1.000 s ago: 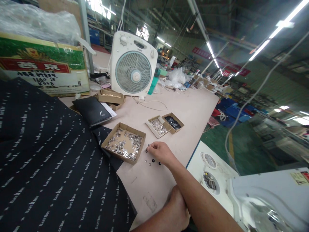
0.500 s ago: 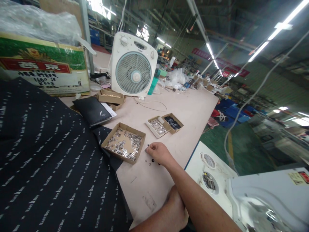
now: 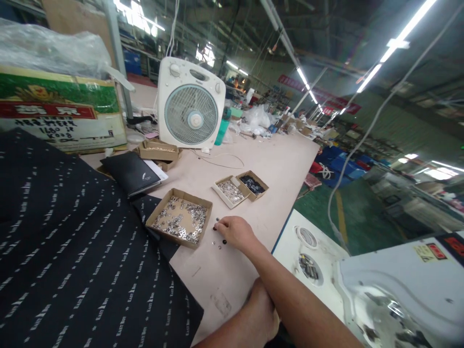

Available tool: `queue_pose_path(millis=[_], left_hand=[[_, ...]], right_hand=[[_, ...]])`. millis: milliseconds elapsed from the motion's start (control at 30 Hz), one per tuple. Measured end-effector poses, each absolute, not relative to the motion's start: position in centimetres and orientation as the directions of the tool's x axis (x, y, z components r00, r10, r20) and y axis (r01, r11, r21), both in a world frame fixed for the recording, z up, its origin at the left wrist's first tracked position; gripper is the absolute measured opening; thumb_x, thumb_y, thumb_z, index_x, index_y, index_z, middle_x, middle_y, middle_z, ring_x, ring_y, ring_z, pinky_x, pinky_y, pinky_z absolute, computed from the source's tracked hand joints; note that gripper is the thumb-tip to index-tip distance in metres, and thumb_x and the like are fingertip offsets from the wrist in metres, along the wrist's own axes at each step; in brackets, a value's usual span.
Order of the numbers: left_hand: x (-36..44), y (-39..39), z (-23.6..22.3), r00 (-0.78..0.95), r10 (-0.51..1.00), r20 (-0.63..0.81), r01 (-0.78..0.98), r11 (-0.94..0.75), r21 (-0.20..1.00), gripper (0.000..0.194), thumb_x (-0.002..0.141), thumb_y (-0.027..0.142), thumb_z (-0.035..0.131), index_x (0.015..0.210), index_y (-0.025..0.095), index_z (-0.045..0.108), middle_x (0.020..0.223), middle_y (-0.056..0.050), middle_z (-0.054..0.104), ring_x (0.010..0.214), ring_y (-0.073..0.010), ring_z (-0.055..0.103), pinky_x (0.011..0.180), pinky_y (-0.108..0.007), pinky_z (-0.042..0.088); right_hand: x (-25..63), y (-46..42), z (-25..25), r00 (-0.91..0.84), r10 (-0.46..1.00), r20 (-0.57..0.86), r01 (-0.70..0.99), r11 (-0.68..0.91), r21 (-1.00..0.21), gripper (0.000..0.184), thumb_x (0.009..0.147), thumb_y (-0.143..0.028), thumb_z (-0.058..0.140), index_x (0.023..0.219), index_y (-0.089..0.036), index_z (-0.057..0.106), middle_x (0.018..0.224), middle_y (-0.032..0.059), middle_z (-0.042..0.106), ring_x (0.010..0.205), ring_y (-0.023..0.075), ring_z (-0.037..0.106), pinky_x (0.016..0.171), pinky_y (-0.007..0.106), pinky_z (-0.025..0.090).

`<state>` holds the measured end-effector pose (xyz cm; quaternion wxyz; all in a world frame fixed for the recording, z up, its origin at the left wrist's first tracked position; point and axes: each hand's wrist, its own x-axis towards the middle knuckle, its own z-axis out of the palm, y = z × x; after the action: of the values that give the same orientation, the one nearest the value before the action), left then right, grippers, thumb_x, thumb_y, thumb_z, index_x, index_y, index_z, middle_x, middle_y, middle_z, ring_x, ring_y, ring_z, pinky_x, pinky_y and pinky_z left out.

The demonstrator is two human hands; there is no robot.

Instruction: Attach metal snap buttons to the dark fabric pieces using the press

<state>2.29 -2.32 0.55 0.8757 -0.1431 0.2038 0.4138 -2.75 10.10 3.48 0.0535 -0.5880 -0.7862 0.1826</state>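
Note:
My right hand (image 3: 237, 233) is over the table, thumb and forefinger pinched together at a small dark snap button (image 3: 215, 228) by the tabletop. Close to it lie a black snap button (image 3: 224, 241) and a few small silver metal rings (image 3: 219, 247). To the left of these fingers stands a shallow cardboard box (image 3: 154, 227) of loose silver snap parts. My left hand (image 3: 266, 309) rests low on the table edge, beneath my right forearm, its fingers hidden.
Behind are a small box of silver pieces (image 3: 232, 192) and a box of black pieces (image 3: 253, 183). Dark printed fabric (image 3: 90, 251) covers the left side, near a black folder (image 3: 128, 171). A fan (image 3: 192, 104) stands farther back; a white machine (image 3: 398, 285) is at right.
The view has shifted slightly, moving the scene left. A dark button now shows at my right fingertips, where a small piece hardly showed before. My left hand stays where it was.

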Motion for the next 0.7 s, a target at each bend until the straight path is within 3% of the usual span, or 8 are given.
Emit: queue_pose_path(millis=[167,267,333,433,567,700], left_hand=[[2.1,-1.8,0.7,0.579,0.674,-0.459,-0.746,0.665,0.034,0.022,0.087,0.033,0.06,0.092,0.012,0.064,0.077,-0.006,0.067,0.061,-0.0157,0.06,0.055,-0.025,0.043],[1.9,-1.6,0.5,0.616,0.653,-0.441,-0.72,0.694,0.021,0.044,0.095,0.052,0.047,0.088,0.011,0.062,0.07,-0.008,0.065,0.058,-0.0174,0.061,0.058,-0.029,0.05],[1.7,-1.6,0.3,0.62,0.649,-0.44,-0.727,0.687,-0.011,0.052,0.096,0.058,0.044,0.093,0.01,0.063,0.074,-0.009,0.067,0.062,-0.0182,0.065,0.061,-0.029,0.052],[1.6,-1.7,-0.2,0.631,0.638,-0.442,-0.733,0.677,-0.069,0.052,0.094,0.058,0.049,0.098,0.008,0.064,0.089,-0.013,0.071,0.077,-0.0192,0.07,0.066,-0.025,0.053],[1.8,-2.2,-0.8,0.652,0.619,-0.437,-0.702,0.712,-0.039,0.061,0.093,0.06,0.048,0.109,0.003,0.061,0.104,-0.023,0.07,0.089,-0.0278,0.072,0.079,-0.035,0.056],[1.8,-2.5,-1.0,0.651,0.626,-0.429,-0.698,0.716,-0.014,0.062,0.092,0.057,0.051,0.124,0.003,0.055,0.113,-0.025,0.068,0.095,-0.0313,0.072,0.081,-0.039,0.056]], right_hand=[[1.0,7.6,7.5,-0.166,0.986,0.035,0.801,0.155,-0.578,0.028,0.09,-0.04,0.057,0.08,-0.021,0.075,0.071,-0.0003,0.07,0.065,0.0155,0.062,0.06,0.025,0.041],[4.7,3.5,9.1,0.001,0.993,0.119,0.778,0.074,-0.624,0.029,0.089,-0.044,0.058,0.083,-0.021,0.075,0.073,0.0003,0.071,0.066,0.0172,0.063,0.061,0.027,0.045],[7.1,0.3,8.9,0.076,0.991,0.11,0.782,0.01,-0.623,0.028,0.089,-0.044,0.058,0.088,-0.021,0.075,0.076,0.0012,0.071,0.066,0.0184,0.064,0.062,0.028,0.047],[9.5,-4.0,6.9,-0.018,0.997,0.072,0.822,0.055,-0.567,0.021,0.087,-0.034,0.058,0.095,-0.024,0.075,0.091,0.0034,0.073,0.083,0.0213,0.067,0.077,0.032,0.05],[10.1,-6.9,4.2,-0.055,0.998,0.018,0.855,0.056,-0.516,0.03,0.086,-0.025,0.055,0.11,-0.025,0.073,0.107,0.0063,0.072,0.099,0.0245,0.065,0.09,0.037,0.048],[9.3,-7.2,3.6,-0.05,0.998,0.034,0.859,0.06,-0.508,0.029,0.085,-0.017,0.049,0.103,-0.021,0.072,0.107,0.0092,0.071,0.102,0.0246,0.064,0.092,0.038,0.047]])
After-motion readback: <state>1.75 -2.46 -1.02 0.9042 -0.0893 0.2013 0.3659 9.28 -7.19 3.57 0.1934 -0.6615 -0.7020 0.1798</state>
